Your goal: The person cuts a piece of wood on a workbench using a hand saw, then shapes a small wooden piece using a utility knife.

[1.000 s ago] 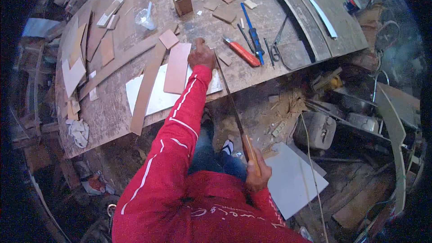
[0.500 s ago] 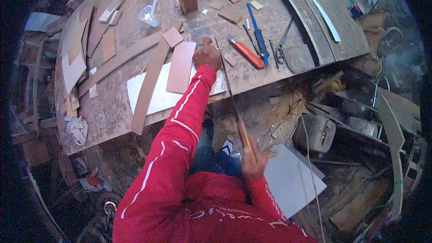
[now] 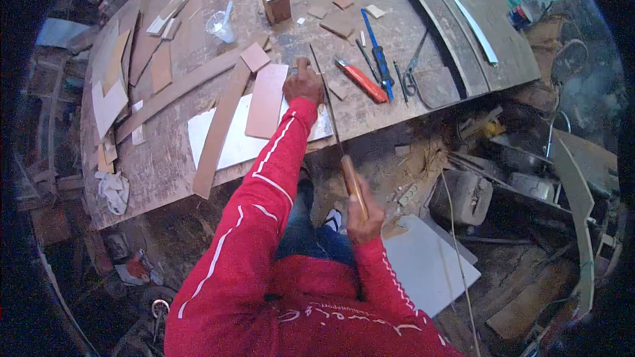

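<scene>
My left hand (image 3: 303, 84) presses down on the bench near its front edge, fingers bent and closed. What lies under it is mostly hidden. My right hand (image 3: 366, 217), below the bench edge, is wrapped round the wooden handle of a thin-bladed handsaw (image 3: 350, 173). The saw's narrow blade runs up over the bench edge, passing close along the right side of my left hand. Just left of that hand lies a pinkish rectangular board (image 3: 266, 102), on a white panel (image 3: 225, 135). A small wood offcut (image 3: 337, 89) lies right of the blade.
On the workbench (image 3: 152, 178) lie a red utility knife (image 3: 362, 80), a blue bar tool (image 3: 378, 53), scissors (image 3: 411, 76) and a plastic cup (image 3: 220, 26). A long brown strip (image 3: 221, 132) overhangs the front edge. Wood strips crowd the left; a white board (image 3: 426, 268) leans below, right.
My right hand and the saw have moved up and slightly left, so the blade reaches further over the bench. My left hand stays nearly in place.
</scene>
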Demonstrator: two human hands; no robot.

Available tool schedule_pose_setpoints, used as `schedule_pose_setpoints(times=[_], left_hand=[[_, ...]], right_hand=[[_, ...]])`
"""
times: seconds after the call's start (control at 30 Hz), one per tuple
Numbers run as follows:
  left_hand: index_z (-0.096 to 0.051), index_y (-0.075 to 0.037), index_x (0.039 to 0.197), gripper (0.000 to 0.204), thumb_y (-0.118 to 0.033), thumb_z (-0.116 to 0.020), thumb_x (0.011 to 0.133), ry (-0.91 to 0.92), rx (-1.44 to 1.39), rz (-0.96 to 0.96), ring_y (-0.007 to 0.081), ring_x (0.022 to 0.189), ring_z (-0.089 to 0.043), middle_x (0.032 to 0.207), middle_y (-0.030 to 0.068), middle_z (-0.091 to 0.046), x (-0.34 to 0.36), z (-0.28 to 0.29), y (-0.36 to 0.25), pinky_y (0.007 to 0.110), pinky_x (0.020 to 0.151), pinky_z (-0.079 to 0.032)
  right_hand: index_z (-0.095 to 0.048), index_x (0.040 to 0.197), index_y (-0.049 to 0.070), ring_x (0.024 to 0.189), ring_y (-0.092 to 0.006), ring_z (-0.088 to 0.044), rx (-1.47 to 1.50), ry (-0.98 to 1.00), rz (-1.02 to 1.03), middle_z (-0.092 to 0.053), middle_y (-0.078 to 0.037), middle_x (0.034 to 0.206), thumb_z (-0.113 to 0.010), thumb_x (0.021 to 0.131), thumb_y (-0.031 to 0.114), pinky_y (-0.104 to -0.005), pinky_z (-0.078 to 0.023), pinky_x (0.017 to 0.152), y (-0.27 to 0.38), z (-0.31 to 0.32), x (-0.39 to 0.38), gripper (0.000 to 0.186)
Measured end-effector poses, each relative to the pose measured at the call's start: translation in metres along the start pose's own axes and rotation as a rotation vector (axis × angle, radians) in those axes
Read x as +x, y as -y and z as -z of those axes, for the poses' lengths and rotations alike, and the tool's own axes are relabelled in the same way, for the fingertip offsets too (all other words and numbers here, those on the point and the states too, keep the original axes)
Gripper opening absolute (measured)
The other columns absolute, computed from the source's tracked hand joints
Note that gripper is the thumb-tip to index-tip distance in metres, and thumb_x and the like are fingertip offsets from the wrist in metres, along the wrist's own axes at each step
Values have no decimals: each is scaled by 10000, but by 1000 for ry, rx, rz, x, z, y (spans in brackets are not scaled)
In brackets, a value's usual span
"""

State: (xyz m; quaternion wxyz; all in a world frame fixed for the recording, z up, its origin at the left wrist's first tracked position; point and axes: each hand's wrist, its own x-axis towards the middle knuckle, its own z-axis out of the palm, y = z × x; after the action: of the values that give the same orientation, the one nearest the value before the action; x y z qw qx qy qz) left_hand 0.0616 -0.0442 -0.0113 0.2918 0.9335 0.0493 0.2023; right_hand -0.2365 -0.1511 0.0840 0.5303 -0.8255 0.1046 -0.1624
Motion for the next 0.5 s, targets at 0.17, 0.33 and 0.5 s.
schedule_pose_setpoints(times=[0.17,0.33,0.5], left_hand=[[-505,-162,1057,182,-195,-494,877,-60,12,43,427,611,-633,634,221,-628,8,-1,0,555,566,-477],[-500,-166,1063,186,-200,-496,881,-34,-5,-14,421,595,-632,624,220,-624,3,0,-1,548,543,-475],[-495,-165,1077,202,-200,-496,878,39,46,74,408,612,-648,638,210,-638,7,1,-4,536,548,-483]], right_hand=[[-568,1300,32,738,-170,-639,-112,142,-251,-676,-182,916,-531,939,201,-331,-510,678,-19,37,-51,401],[-572,1284,5,701,-166,-639,-64,47,-22,-686,-172,905,-543,935,210,-309,-510,652,5,30,-31,406],[-586,1243,-44,713,-173,-653,15,35,-110,-696,-162,931,-547,931,215,-299,-515,660,-1,19,-14,408]])
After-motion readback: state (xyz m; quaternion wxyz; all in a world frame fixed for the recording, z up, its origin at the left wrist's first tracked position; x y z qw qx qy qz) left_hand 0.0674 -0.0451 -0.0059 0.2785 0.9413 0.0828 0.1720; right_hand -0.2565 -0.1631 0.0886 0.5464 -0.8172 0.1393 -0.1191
